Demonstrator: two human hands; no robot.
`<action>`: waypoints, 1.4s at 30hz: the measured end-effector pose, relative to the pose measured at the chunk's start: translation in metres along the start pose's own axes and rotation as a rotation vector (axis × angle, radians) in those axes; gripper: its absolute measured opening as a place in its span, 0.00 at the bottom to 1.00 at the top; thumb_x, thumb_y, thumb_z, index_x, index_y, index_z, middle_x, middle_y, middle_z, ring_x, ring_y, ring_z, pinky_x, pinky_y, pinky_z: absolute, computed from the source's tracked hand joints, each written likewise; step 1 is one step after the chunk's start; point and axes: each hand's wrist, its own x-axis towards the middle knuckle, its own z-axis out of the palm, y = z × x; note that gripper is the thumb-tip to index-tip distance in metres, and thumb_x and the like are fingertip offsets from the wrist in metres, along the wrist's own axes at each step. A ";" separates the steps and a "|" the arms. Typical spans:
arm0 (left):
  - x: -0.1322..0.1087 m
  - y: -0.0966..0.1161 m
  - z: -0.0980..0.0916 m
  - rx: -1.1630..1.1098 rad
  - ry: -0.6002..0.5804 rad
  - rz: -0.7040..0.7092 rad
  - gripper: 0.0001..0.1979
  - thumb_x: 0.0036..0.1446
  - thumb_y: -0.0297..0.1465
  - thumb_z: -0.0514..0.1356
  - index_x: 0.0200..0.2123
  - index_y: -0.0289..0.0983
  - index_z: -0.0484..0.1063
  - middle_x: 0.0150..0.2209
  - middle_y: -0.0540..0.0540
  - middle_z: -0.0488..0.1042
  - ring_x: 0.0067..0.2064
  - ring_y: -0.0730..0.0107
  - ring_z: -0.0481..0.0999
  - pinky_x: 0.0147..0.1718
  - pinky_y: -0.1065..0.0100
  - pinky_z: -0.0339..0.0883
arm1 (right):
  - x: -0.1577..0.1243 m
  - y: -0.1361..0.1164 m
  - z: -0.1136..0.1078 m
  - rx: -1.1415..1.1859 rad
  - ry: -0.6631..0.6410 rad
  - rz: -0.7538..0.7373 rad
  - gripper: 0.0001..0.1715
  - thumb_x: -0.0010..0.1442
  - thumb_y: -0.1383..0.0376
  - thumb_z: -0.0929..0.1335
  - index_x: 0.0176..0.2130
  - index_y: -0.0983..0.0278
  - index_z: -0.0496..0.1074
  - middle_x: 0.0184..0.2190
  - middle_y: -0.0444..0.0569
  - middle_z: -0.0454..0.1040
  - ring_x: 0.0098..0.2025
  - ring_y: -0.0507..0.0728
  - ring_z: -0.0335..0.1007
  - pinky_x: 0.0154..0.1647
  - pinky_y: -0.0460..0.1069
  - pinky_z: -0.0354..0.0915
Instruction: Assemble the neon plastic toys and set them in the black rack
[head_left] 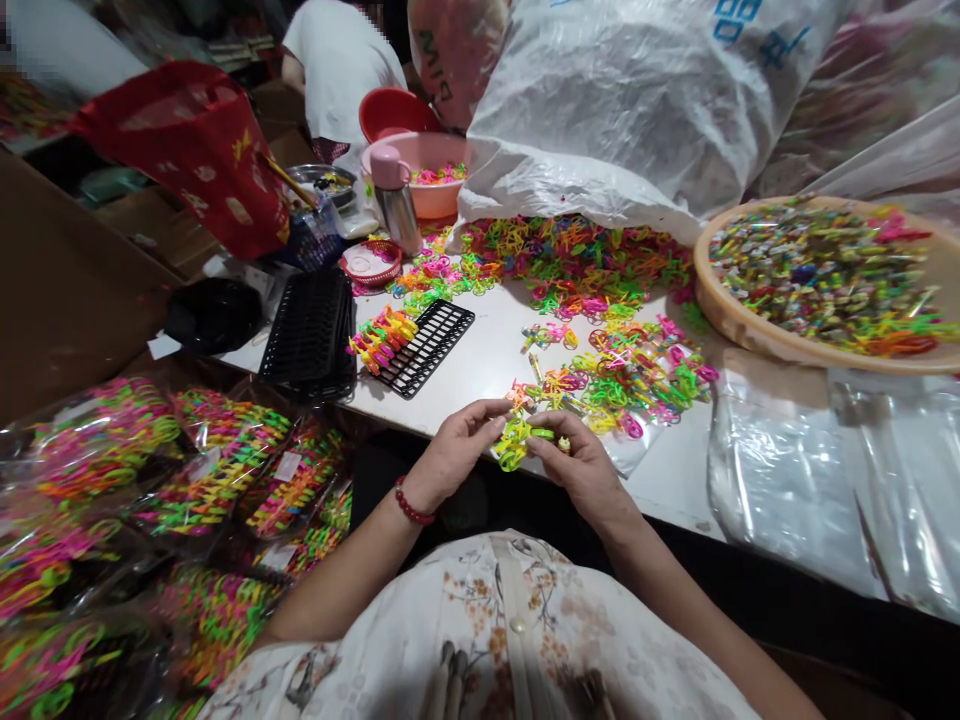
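My left hand point(466, 442) and my right hand point(583, 462) meet at the table's front edge. Between them are small yellow-green plastic toy pieces point(514, 444) with looped shapes, pinched by the fingers of both. A small pale figure-like bit point(564, 444) pokes out by my right fingers. Just beyond lies a loose heap of bright plastic pieces point(637, 375) in pink, green, yellow and orange. Left of the hands, a black slotted rack point(435, 345) rests on the white table point(480, 365), its left end filled with a row of colourful pieces point(381, 338).
Black racks point(307, 335) are stacked at left, beside bagged finished-looking sets point(225, 450). A thermos point(396, 200) and a red basket point(371, 263) stand behind. At right are a wide basin point(705, 270) of small parts and clear plastic bags point(784, 480). A big white sack point(600, 110) spills pieces. A person point(345, 70) bends beyond.
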 end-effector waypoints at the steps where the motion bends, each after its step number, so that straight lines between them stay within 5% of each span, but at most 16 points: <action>1: 0.002 0.000 -0.001 -0.038 -0.038 -0.036 0.18 0.55 0.39 0.64 0.47 0.36 0.75 0.44 0.44 0.76 0.42 0.69 0.73 0.43 0.69 0.64 | 0.001 0.000 -0.001 -0.008 0.001 -0.009 0.19 0.54 0.55 0.73 0.41 0.60 0.69 0.23 0.38 0.64 0.19 0.45 0.48 0.17 0.43 0.47; 5: 0.006 0.002 -0.006 -0.122 -0.140 -0.106 0.17 0.52 0.38 0.67 0.42 0.34 0.77 0.37 0.46 0.77 0.36 0.72 0.73 0.40 0.70 0.63 | 0.002 0.003 -0.004 -0.054 -0.006 -0.036 0.17 0.53 0.56 0.73 0.41 0.59 0.71 0.27 0.39 0.67 0.21 0.46 0.54 0.19 0.43 0.52; 14: 0.014 0.008 -0.007 -0.262 -0.110 -0.289 0.15 0.43 0.34 0.71 0.32 0.31 0.73 0.25 0.52 0.69 0.24 0.82 0.64 0.25 0.76 0.57 | 0.003 0.002 0.000 0.001 -0.025 0.018 0.17 0.51 0.56 0.74 0.38 0.61 0.72 0.24 0.38 0.64 0.21 0.46 0.56 0.21 0.43 0.58; 24: 0.021 -0.003 -0.013 -0.388 -0.116 -0.427 0.14 0.41 0.30 0.71 0.29 0.31 0.72 0.22 0.52 0.67 0.22 0.82 0.65 0.24 0.77 0.62 | 0.005 0.009 0.003 0.045 -0.070 0.053 0.17 0.54 0.53 0.73 0.40 0.60 0.71 0.26 0.38 0.67 0.22 0.46 0.60 0.26 0.45 0.66; 29: 0.028 -0.004 -0.018 -0.436 -0.191 -0.503 0.12 0.39 0.28 0.71 0.25 0.30 0.71 0.20 0.51 0.66 0.21 0.82 0.64 0.23 0.75 0.62 | 0.002 0.012 0.000 -0.090 -0.130 0.005 0.18 0.58 0.52 0.70 0.43 0.61 0.71 0.24 0.40 0.69 0.20 0.47 0.58 0.18 0.43 0.54; 33: 0.026 -0.001 -0.012 -0.384 -0.134 -0.433 0.13 0.38 0.29 0.71 0.25 0.30 0.71 0.18 0.53 0.64 0.18 0.83 0.60 0.20 0.77 0.55 | 0.002 0.012 -0.001 -0.029 -0.181 0.101 0.18 0.60 0.51 0.68 0.43 0.60 0.69 0.21 0.38 0.67 0.17 0.45 0.50 0.16 0.42 0.45; 37: 0.019 0.004 -0.006 -0.303 -0.076 -0.330 0.15 0.41 0.34 0.71 0.26 0.31 0.71 0.15 0.55 0.62 0.17 0.84 0.58 0.19 0.77 0.50 | 0.003 0.013 -0.004 0.071 -0.196 0.198 0.20 0.57 0.50 0.69 0.43 0.60 0.69 0.22 0.38 0.65 0.17 0.45 0.49 0.17 0.42 0.43; 42: 0.015 0.007 -0.003 -0.306 -0.107 -0.362 0.15 0.39 0.34 0.71 0.26 0.31 0.70 0.16 0.55 0.61 0.17 0.84 0.57 0.19 0.76 0.48 | -0.007 0.010 0.000 -0.169 -0.121 0.015 0.16 0.61 0.52 0.67 0.43 0.60 0.71 0.22 0.39 0.66 0.19 0.47 0.53 0.18 0.44 0.49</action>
